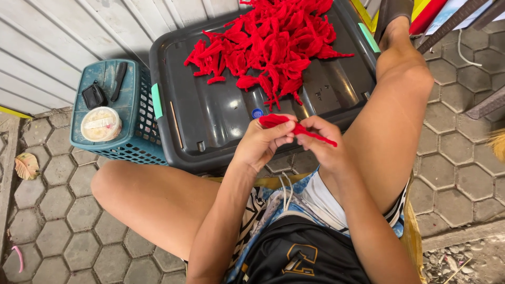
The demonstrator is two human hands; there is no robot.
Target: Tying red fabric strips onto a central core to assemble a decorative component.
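Holding one small red knitted piece [294,128] over the lap, left hand [260,143] and right hand [323,141] both pinched tight on it with curled fingers [281,141], with a big heap of red pieces [271,44] already lying on the dark bin lid [210,115] just in front.

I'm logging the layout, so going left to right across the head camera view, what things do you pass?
Dry leaf → teal basket with a round white container on top → dark grey bin lid → left hand → right hand, both pinching one red yarn piece.
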